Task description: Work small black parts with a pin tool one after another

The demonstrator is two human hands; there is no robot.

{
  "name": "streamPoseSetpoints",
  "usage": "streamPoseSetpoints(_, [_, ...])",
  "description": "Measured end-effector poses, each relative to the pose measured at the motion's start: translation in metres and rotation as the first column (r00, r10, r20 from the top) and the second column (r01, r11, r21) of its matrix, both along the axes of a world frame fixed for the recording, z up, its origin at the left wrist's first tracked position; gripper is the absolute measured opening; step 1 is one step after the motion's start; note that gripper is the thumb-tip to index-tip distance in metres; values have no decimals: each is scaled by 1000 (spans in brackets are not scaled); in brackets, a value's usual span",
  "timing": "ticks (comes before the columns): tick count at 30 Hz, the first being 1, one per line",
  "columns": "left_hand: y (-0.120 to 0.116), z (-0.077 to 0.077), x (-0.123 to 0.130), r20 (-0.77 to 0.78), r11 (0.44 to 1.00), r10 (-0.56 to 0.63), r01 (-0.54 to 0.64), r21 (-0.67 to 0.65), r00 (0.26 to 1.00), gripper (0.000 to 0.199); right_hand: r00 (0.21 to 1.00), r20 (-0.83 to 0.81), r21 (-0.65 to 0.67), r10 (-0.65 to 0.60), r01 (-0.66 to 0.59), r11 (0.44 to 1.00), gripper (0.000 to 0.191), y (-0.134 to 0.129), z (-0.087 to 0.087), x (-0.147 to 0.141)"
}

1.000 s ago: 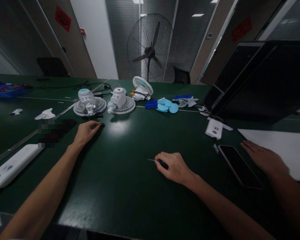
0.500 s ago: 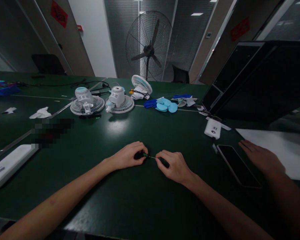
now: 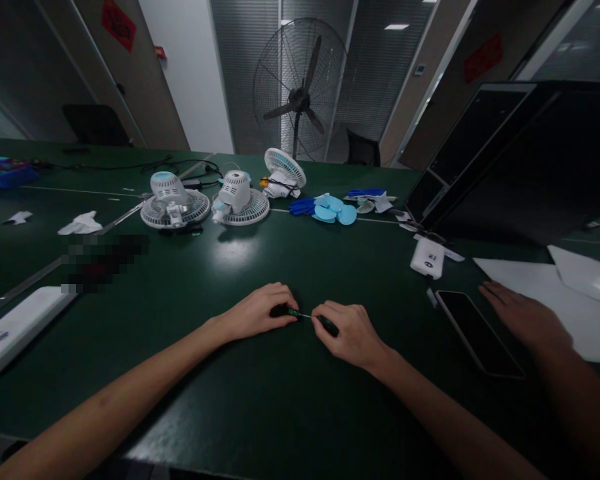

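1. Landmark: blue blades (image 3: 333, 209), flat on the green table (image 3: 220, 400), far side from the wearer.
2. Left hand (image 3: 260, 311): on the near side of the blades, off to the left. Thumb and fingertips pinch the small part (image 3: 293, 312), dark with a green end; other fingers curled in close together.
3. Part: near side of the blades, slightly left, green end facing the right hand (image 3: 349, 333).
4. Right hand: near side of the blades, slightly right. Thumb and index pinch the driver (image 3: 329, 326), rest curled in. Dark handle, thin shaft pointing left at the part's green end. Can't tell if the tip touches.
5. Other person's hand (image 3: 527, 319): well right of the blades and nearer, palm down beside the phone (image 3: 480, 333). Fingers mostly together, not pinching anything visible.
6. Phone: right of the blades, nearer, dark screen up. Power bank (image 3: 427, 259): right of the blades, a bit nearer.
7. Blue glove (image 3: 303, 206): just left of the blades. Mid fan (image 3: 237, 200) and left fan (image 3: 173, 200): further left, cages down. Back fan (image 3: 283, 173): behind-left of the blades, cage tilted up.
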State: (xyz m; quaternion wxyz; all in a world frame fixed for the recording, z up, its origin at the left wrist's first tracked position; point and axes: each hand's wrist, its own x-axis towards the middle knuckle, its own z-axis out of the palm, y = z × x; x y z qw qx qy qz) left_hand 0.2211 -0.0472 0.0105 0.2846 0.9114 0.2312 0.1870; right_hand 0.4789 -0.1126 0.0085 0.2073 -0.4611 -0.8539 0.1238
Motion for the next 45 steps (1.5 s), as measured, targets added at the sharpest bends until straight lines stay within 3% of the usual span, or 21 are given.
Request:
streamPoseSetpoints(8, [1,-1,2,-8,1000,6,-6,1,1000,19,1000,19,29,14,-15,999,12,0,-4,-1])
streamPoseSetpoints(19, [-5,0,11,-30,1000,-26,26,-14,999,17,992,-124,24,33,-31,999,13,-1,-1,-4])
streamPoseSetpoints(34, [-3,0,7,8,1000,9,-9,-1,1000,13,1000,10,48,14,-14,999,13,0,-4,5])
streamPoseSetpoints(41, [-4,-3,8,0,1000,-11,11,22,1000,13,989,-64,31,133,-131,991,15,-6,0,-11])
streamPoseSetpoints(45, [-4,-1,8,-6,1000,-6,6,16,1000,15,991,-82,35,103,-100,994,16,-6,-1,-3])
